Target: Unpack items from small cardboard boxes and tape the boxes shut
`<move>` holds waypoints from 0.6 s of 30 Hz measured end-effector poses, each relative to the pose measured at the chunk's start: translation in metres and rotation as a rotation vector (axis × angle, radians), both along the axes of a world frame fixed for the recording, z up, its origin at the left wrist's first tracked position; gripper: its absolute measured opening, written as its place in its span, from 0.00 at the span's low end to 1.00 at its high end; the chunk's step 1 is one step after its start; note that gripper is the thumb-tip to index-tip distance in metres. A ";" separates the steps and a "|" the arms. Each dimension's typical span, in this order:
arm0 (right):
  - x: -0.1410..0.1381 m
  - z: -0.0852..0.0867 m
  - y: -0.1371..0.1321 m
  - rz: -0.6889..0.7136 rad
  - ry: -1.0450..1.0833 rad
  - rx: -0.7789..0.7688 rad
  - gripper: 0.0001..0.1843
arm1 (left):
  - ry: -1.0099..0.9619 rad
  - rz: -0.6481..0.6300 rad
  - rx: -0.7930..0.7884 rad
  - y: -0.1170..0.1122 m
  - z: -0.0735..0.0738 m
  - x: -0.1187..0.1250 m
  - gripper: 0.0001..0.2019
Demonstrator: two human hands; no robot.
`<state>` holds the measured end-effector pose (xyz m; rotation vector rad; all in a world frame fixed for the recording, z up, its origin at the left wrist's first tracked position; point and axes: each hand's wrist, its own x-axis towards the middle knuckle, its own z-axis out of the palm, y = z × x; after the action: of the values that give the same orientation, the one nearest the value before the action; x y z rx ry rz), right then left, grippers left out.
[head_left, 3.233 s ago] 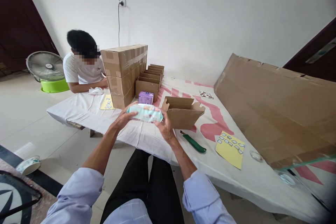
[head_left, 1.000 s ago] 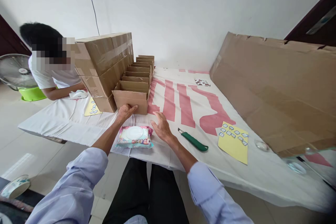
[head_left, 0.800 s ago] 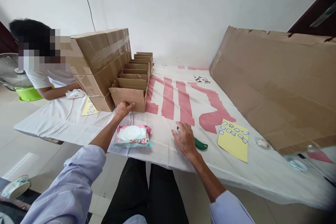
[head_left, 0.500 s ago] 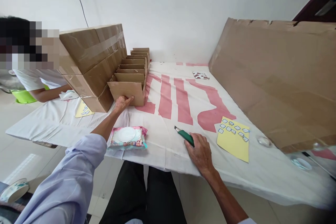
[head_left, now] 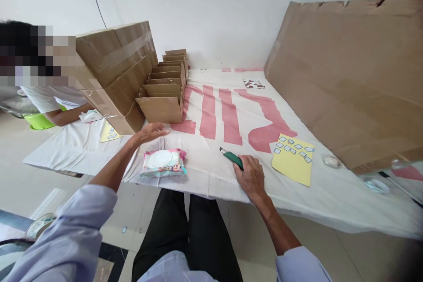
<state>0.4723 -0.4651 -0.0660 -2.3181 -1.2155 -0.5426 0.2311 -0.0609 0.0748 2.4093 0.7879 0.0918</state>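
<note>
My left hand (head_left: 151, 133) lies over the white cloth just in front of the nearest open cardboard box (head_left: 163, 110), its fingers stretched out and holding nothing. Behind that box, several more small open boxes (head_left: 168, 68) stand in a row toward the wall. Close below my left hand is a pink and white pack of wet wipes (head_left: 164, 161). My right hand (head_left: 251, 177) rests on the cloth, closed around a green utility knife (head_left: 234, 158) that points left and away from me. To the right of this hand lies a yellow sheet with blue-outlined labels (head_left: 292, 163).
Large taped cartons (head_left: 115, 66) are stacked on the left; a person (head_left: 59, 101) sits beyond them. A big cardboard panel (head_left: 346, 75) stands on the right. A clear tape roll (head_left: 376, 186) lies near it. Red stripes mark the cloth-covered table (head_left: 211, 172).
My left hand has come off the front of the nearest box and opened, moving slightly down and left. My right hand still holds the knife in about the same place.
</note>
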 end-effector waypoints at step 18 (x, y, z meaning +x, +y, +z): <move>-0.002 0.000 0.003 -0.030 -0.028 -0.001 0.13 | 0.176 -0.121 0.468 0.014 -0.005 0.010 0.44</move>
<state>0.4699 -0.4623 -0.0661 -2.3399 -1.1956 -0.5874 0.2416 -0.0472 0.0703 2.9353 0.7609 0.0165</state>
